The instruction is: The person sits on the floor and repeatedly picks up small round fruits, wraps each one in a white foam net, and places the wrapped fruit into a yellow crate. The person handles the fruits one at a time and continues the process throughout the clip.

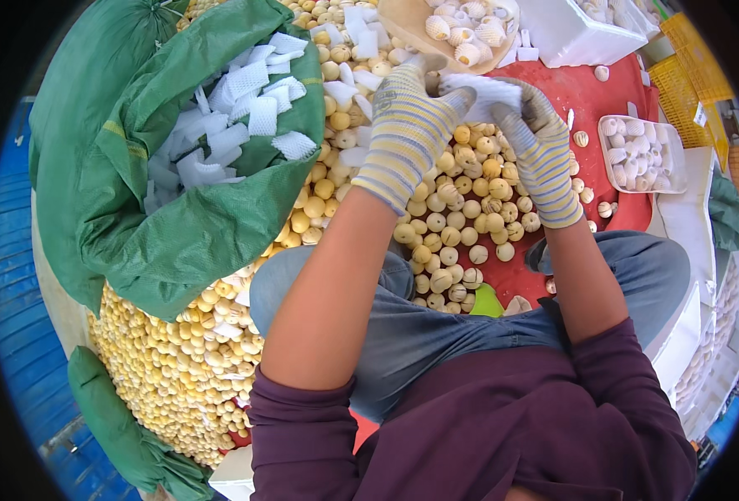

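My left hand (410, 122) and my right hand (535, 147) wear striped knit gloves with grey coated fingertips. Between them is a white foam net sleeve (485, 94), its right end pinched by my right hand. Thumb and fingers of my left hand close on the left end; whether a fruit sits inside is hidden. Just below my hands lies a heap of round pale-yellow melons (463, 213), some with dark stripes, on a red sheet (519, 269). Beyond them stands a shallow tan basin (400, 25) holding several net-wrapped melons (469, 31).
Left, an open green woven sack (175, 250) holds loose foam sleeves (225, 131). A larger melon pile (187, 363) spreads beside my leg. On the right are a white foam box (579, 37), a clear tray of wrapped melons (642, 153) and yellow plastic crates (689, 87).
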Demonstrator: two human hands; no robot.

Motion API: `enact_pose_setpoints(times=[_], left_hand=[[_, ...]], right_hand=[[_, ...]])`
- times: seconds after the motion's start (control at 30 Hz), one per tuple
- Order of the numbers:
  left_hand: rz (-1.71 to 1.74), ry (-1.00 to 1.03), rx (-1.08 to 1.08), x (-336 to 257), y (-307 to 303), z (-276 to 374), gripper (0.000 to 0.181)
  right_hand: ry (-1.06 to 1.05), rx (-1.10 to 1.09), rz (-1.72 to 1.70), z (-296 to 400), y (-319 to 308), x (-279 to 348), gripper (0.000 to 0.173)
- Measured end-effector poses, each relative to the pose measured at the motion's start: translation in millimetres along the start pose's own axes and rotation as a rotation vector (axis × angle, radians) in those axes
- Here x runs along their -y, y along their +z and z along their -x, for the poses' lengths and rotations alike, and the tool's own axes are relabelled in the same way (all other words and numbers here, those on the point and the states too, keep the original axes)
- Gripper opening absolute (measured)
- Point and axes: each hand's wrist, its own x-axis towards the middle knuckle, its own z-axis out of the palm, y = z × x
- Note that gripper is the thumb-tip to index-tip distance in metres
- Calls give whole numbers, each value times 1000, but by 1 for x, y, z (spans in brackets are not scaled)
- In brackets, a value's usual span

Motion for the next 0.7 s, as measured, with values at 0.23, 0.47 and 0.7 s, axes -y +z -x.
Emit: enact_pose_setpoints(times=[0.23, 0.47, 0.7], left_hand=[[468, 64, 372, -19, -5, -10, 54], [45, -75, 323, -8, -15, -21, 36], [-147, -133, 230, -24, -8, -29, 33]], right_hand=[[97, 53, -70, -15, -22, 4, 39], [190, 263, 338, -17, -37, -104, 30], [386, 612, 1283, 1, -67, -281, 48]])
